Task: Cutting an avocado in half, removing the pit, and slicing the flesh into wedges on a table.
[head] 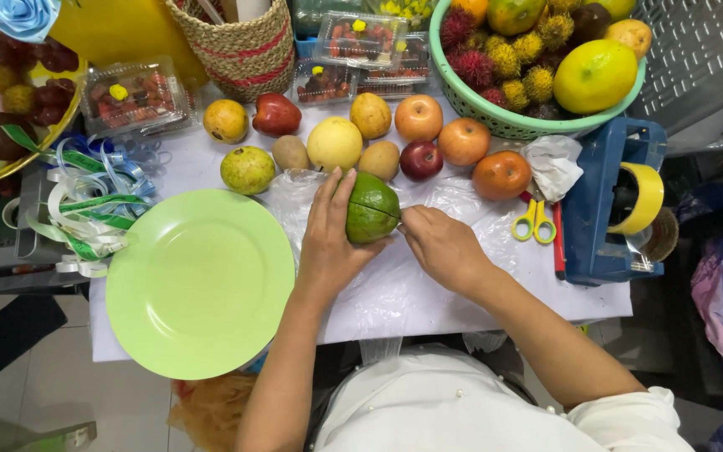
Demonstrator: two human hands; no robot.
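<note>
Head view: L hand (328, 243) cups green avocado (371, 208) on clear plastic sheet (453, 209) just right of empty green plate (200, 282), R hand (443, 247) fingertips pinched at its side w/ sth thin, can't tell what; cut line shows, halves not yet apart.

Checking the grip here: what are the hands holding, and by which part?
Left hand holds the green avocado by its left side; right hand fingertips touch its right side.

The left hand (328, 243) cups a green avocado (371, 208) on clear plastic wrap (453, 209) — the right hand (443, 247) pinches at its side (whatever it holds is too small to tell). A pale green plate (201, 283) lies just beside, loose fruit (418, 117) beyond, yellow-handled scissors (534, 221) near the right.
</note>
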